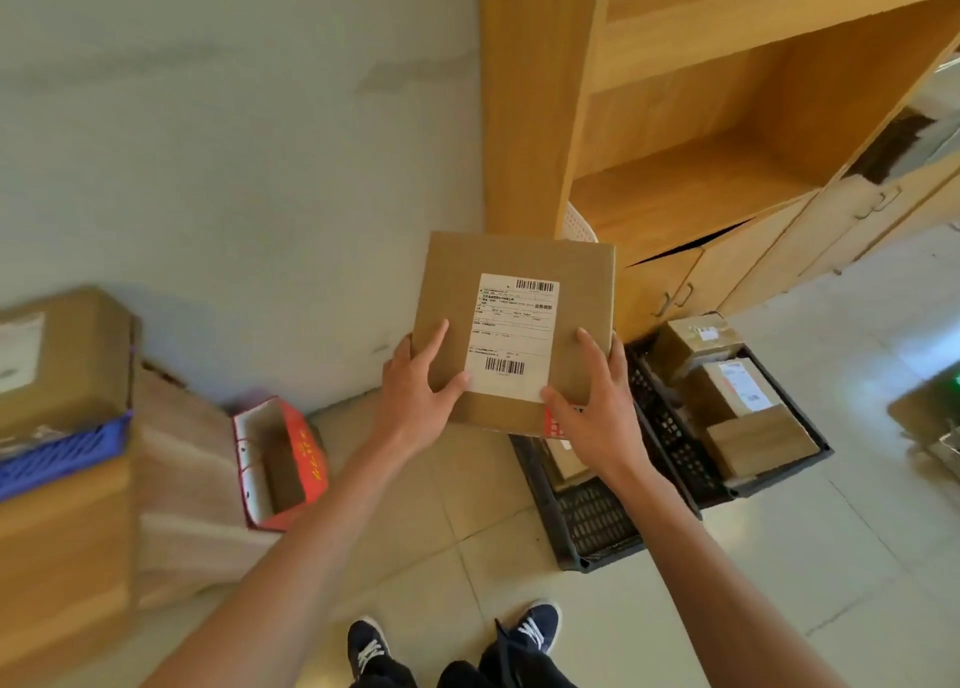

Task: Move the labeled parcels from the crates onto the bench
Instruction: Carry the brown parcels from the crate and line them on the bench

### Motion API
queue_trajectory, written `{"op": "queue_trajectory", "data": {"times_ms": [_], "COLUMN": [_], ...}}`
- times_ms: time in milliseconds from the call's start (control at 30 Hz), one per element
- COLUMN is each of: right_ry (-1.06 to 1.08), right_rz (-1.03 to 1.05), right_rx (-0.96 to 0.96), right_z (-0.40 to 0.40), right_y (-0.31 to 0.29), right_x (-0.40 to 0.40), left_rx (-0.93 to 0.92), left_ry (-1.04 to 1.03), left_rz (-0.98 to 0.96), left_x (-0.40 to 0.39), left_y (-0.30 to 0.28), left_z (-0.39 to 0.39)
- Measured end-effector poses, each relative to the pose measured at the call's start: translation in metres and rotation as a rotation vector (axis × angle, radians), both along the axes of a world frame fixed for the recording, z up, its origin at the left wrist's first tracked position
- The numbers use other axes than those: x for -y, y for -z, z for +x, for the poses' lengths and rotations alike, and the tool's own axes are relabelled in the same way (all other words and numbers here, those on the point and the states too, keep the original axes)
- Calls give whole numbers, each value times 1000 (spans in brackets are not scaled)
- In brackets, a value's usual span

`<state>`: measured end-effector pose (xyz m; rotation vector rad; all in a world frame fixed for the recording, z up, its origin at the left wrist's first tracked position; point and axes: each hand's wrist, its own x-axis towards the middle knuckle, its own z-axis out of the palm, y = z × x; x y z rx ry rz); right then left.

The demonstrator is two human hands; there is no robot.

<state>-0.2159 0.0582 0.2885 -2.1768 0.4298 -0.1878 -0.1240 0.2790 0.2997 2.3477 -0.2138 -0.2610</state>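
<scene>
At nine o'clock a labelled box (62, 354) sits on a blue crate (62, 453) over the tabletop (57, 547), all of it blurred and cut off by the frame edge. Near seven o'clock an open red carton (280, 464) stands on the floor (415, 521). Your left hand (415, 396) grips the left lower corner of the parcel (514, 328), thumb lying across its top and touching the edge of the white label (511, 336), fingers tucked out of sight beneath. The parcel is held in the air at centre, above the floor and above the near black crate (592, 521). Your right hand (592, 406) clasps the right lower corner the same way, thumb on the label's bottom edge, fingers wrapped round the side. The label's print is too small to read. The parcel and your right hand hide most of what lies in the near crate. At three o'clock the far black crate (675, 427) holds three brown parcels (737, 391), two with labels showing.
</scene>
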Motion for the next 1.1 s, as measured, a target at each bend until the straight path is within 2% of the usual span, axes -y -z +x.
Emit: {"op": "queue_trajectory", "data": {"times_ms": [300,667,833,1100], "right_ry": [-322,-642,-765,-1003], "right_rz": [1,-18,-99,-260], "right_rx": [33,30,90,39], "right_z": [37,28,24,64], "right_y": [1,1,-7,5], "right_x": [-191,-451,-532,-615], "left_rx": [29,-12,-65,-69], "left_ry": [-327,-605,-692,-811], "left_rz": [-21,-39,-47,-64], "left_x": [-207,-465,-541,-620], "left_y": [9,12,11,18], "left_z": [-38,-109,-128,-116]}}
